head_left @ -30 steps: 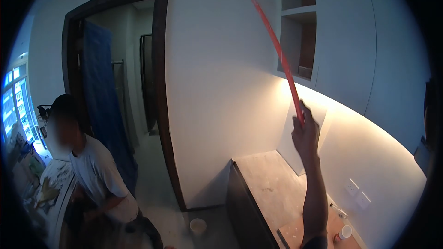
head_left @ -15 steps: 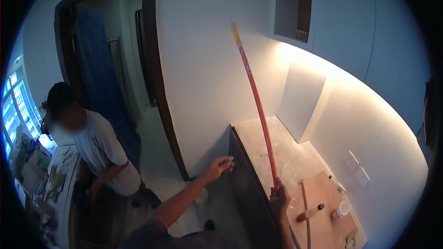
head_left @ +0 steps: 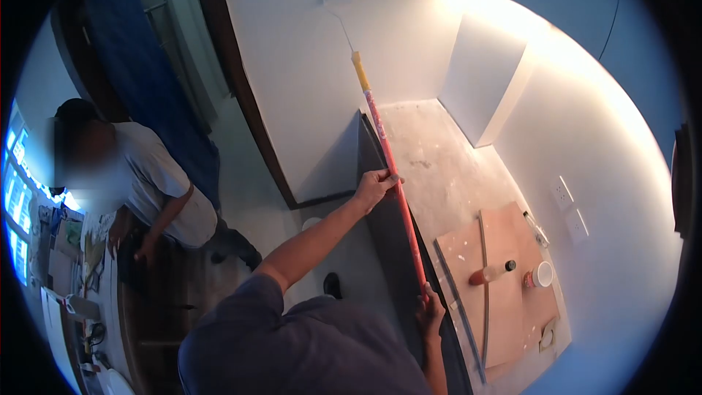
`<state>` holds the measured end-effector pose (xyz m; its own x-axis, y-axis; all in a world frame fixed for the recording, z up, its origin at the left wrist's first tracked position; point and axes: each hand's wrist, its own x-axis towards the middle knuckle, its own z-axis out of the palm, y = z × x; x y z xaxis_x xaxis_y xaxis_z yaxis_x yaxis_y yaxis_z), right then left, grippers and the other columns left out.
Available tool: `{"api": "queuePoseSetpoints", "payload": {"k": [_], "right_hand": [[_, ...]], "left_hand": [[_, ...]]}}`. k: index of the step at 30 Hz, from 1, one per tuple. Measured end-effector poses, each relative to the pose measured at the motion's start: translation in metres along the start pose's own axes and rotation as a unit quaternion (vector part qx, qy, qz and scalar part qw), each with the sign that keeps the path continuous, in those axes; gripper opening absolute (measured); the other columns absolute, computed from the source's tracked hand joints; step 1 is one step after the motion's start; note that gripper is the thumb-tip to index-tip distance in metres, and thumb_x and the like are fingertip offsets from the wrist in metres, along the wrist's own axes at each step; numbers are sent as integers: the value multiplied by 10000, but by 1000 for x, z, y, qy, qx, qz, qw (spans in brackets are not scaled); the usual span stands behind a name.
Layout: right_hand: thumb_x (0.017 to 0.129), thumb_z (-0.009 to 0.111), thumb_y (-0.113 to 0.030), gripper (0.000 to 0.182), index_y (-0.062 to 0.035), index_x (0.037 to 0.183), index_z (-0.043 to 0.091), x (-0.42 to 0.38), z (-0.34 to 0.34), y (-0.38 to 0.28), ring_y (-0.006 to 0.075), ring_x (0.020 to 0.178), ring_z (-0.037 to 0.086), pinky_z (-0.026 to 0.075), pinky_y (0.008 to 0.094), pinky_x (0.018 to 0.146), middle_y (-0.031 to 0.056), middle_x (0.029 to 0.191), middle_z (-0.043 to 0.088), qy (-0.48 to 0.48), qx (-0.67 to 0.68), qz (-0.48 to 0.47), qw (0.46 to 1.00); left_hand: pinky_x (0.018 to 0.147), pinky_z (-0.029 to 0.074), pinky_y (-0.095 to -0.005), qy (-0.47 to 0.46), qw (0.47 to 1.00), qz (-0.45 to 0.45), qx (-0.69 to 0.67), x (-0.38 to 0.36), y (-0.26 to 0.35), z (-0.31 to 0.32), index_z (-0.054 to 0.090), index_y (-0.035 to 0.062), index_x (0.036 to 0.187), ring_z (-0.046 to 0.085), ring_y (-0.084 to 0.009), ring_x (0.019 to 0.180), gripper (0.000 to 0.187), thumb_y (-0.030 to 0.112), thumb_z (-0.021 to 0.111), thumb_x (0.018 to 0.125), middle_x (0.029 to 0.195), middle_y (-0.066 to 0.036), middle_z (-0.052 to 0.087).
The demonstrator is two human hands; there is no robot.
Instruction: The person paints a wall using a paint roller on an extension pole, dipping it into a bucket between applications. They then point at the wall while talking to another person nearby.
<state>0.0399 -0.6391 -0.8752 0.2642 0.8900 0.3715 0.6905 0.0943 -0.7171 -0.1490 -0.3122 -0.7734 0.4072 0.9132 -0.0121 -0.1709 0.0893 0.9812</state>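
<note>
A paint roller on a long red pole (head_left: 390,148) with a yellow upper end stretches from near my body toward the white wall. Its thin wire frame runs up from the yellow end, and the pale roller head (head_left: 335,1) is at the wall, hard to make out against it. My right hand (head_left: 431,310) is closed around the lower end of the pole. Higher up, about midway along, my left hand (head_left: 376,189) grips the pole between thumb and fingers.
Right of the pole, a dusty counter (head_left: 428,153) holds brown board (head_left: 504,307), a bottle (head_left: 491,273) and a white-topped container (head_left: 540,275). A co-worker (head_left: 157,175) stands at a cluttered surface on the left. A dark door frame (head_left: 245,102) borders the wall.
My left hand has gone from open and free to gripping the pole. The view has tilted down, and the roller's wire frame and head now show at the wall.
</note>
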Motion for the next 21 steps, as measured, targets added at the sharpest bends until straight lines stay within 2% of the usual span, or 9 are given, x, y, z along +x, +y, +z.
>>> {"api": "queuePoseSetpoints", "payload": {"k": [4,8,11,14,17,21], "right_hand": [[803,664,85,524,-109,1280,564,-28,-8,17,328,842,689,531,351,707,182,953,664,-26,-3,21,999],[811,617,106,508,-108,1270,581,-55,-10,32,308,832,692,527,343,701,179,952,670,-55,9,59,997],[798,620,102,488,-110,1238,611,-70,-14,34,297,782,687,529,336,686,177,890,655,-58,16,70,996],[793,643,84,466,-103,1219,623,-80,-20,28,303,828,695,531,339,722,178,916,668,-87,27,129,987],[788,661,65,439,-91,1197,634,-89,-14,34,317,889,699,534,341,754,179,962,682,-70,23,107,991],[778,669,60,436,-82,1189,637,-89,-16,28,329,924,698,536,346,777,181,1005,689,-107,-9,156,982]], "left_hand": [[726,599,-347,14,998,-47,-30,-15,-45,4,660,-6,1091,677,-145,791,276,237,620,965,978,-80,707],[705,589,-336,40,991,-128,-19,-30,-85,7,655,-3,1080,681,-156,809,258,225,616,966,992,-90,708],[678,575,-323,54,983,-171,-28,-41,-112,8,640,5,1099,677,-164,829,257,225,609,968,988,-91,703],[692,576,-327,67,976,-206,-28,-48,-138,8,638,8,1091,674,-163,833,247,221,600,973,991,-87,701],[722,579,-357,64,965,-253,-40,-51,-159,3,634,1,1064,683,-193,843,235,213,578,979,1003,-104,697],[732,581,-370,61,950,-302,-49,-48,-186,-5,620,-3,1073,691,-220,863,238,210,564,984,1001,-115,695]]}}
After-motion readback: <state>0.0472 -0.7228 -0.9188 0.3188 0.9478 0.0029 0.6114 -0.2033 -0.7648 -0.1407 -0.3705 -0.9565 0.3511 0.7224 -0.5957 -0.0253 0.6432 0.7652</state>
